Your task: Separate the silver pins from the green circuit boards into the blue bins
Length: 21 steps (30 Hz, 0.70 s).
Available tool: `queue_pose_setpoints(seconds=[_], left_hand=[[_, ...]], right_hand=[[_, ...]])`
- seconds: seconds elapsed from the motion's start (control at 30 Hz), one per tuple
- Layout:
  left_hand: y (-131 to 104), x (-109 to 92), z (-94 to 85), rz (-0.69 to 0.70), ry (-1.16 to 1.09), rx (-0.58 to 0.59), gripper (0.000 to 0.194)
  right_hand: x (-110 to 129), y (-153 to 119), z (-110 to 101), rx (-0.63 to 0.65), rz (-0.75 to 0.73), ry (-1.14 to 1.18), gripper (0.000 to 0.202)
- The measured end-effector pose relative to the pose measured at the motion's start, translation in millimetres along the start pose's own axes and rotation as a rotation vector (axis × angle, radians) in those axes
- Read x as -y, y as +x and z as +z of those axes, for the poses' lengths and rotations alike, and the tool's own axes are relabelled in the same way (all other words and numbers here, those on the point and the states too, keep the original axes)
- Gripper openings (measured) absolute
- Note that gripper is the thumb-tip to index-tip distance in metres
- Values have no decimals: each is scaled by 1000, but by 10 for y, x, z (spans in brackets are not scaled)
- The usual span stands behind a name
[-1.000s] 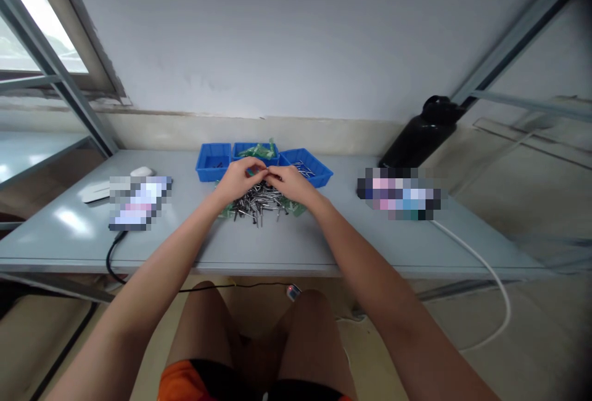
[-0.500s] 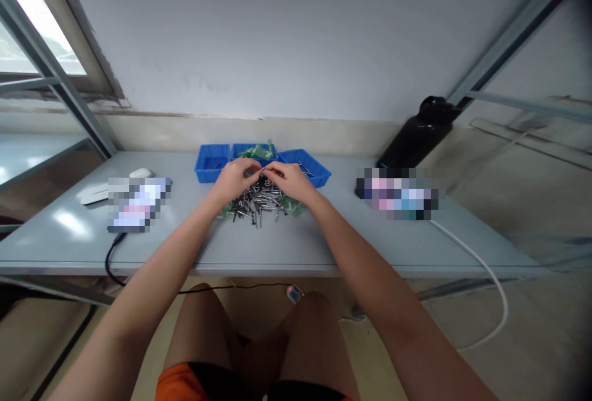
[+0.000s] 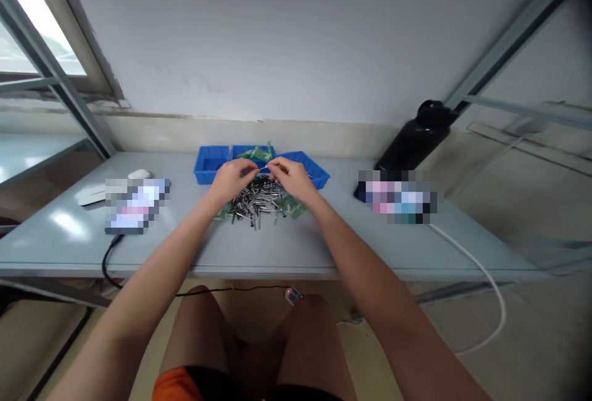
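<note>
My left hand [image 3: 234, 177] and my right hand [image 3: 295, 177] meet above a pile of loose screws [image 3: 259, 203], silver and dark, on the grey table. Both hands are closed in a pinch. Between their fingertips runs a thin, shiny screw [image 3: 263, 168], one end in each hand; its finer details are too small to make out. Green plastic bags [image 3: 292, 206] lie at the pile's sides. Behind the hands stand a left blue bin [image 3: 206, 176], a middle blue bin [image 3: 235, 152] with green plastic in it, and a right blue bin [image 3: 320, 180], partly hidden by my right hand.
To the left lie a blurred phone [image 3: 139, 206] on a black cable, a white mouse [image 3: 90, 194] and a small white case [image 3: 139, 174]. A second blurred phone [image 3: 398, 197] with a white cable and a black bottle [image 3: 415, 139] are at the right. A wall rises behind.
My fingertips have drawn slightly apart, the right hand shifting a little to the right, so the thin screw now shows between them. More of the pile is visible beneath.
</note>
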<state>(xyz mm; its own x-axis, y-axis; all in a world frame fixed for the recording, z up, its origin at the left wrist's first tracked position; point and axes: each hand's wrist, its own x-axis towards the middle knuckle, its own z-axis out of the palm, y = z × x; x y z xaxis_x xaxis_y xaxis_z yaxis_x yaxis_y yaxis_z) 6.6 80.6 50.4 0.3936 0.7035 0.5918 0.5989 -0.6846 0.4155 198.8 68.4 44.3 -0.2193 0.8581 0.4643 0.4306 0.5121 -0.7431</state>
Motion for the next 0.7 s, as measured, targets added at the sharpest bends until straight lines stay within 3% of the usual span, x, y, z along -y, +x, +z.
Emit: queue_pose_setpoints(seconds=[0.33,0.6,0.7], left_hand=[[1,-4,-5,-28,13,3,14],[-19,19,24,-19,-28,-24,11],[-15,9,25,-32,-40,-26,10]], right_hand=[[-56,22,-4,-13,31,-14,21],[-47,-4,29,103,1,-183,23],[-54,2,33,41,-25,-148,19]])
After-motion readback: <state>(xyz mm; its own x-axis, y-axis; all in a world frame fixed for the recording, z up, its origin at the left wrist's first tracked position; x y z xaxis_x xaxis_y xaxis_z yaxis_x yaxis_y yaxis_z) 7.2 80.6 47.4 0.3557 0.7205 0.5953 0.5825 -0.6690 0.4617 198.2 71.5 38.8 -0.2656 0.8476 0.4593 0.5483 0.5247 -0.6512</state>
